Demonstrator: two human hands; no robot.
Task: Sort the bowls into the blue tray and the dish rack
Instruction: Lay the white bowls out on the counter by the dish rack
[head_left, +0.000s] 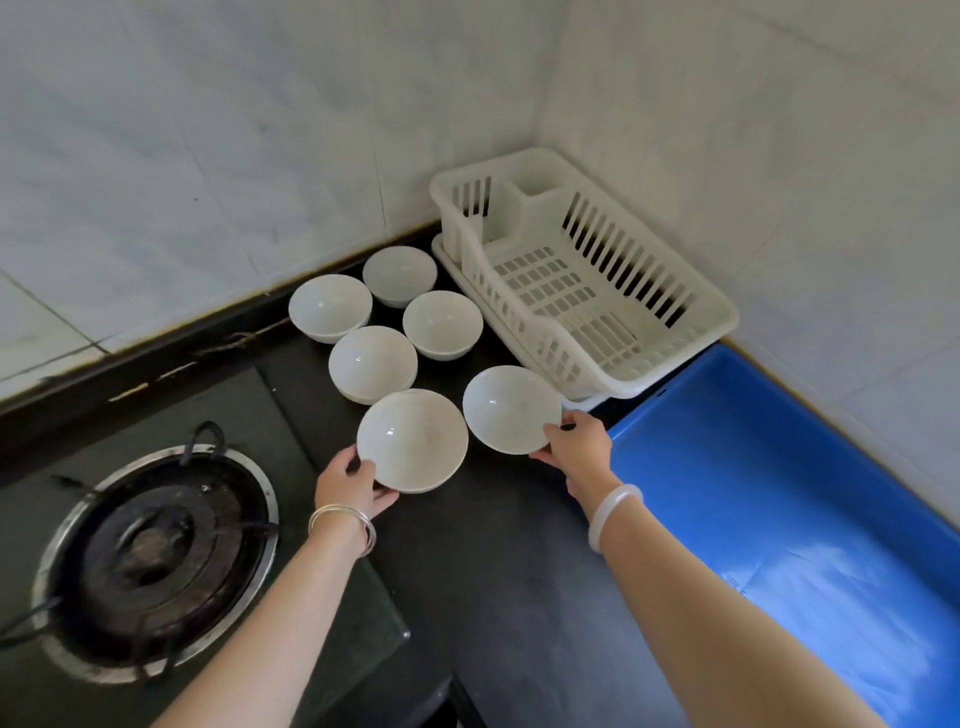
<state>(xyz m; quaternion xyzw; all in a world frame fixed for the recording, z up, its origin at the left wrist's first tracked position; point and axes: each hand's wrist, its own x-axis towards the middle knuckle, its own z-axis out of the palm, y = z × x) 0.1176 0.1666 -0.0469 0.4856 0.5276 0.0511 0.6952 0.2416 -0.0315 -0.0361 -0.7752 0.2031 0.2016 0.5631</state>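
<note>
rack (724, 312): white plastic, in the wall corner on the dark desk (493, 571).
tray (779, 493): blue, just beside the rack's near end, running toward the camera along the right wall.
left hand (348, 491): fingers holding the left bowl (412, 440) at its near rim, thumb on the rim, the rest below it.
left bowl: white, open side up, well in front of the rack's left side.
right hand (576, 447): fingers holding the right bowl (511, 409) at its near-right rim, thumb on top.
right bowl: white, tipped a little toward the camera, just beside the rack's near corner; cannot tell if it is off the desk.
other bowls (372, 370): four, white, upright, clustered on the desk left of the rack, farther back than the held pair.
burner (150, 561): black with a steel ring, far left of the rack.
wrists: silver bangles (343, 525) on the left, pale bangle (613, 514) on the right.
</note>
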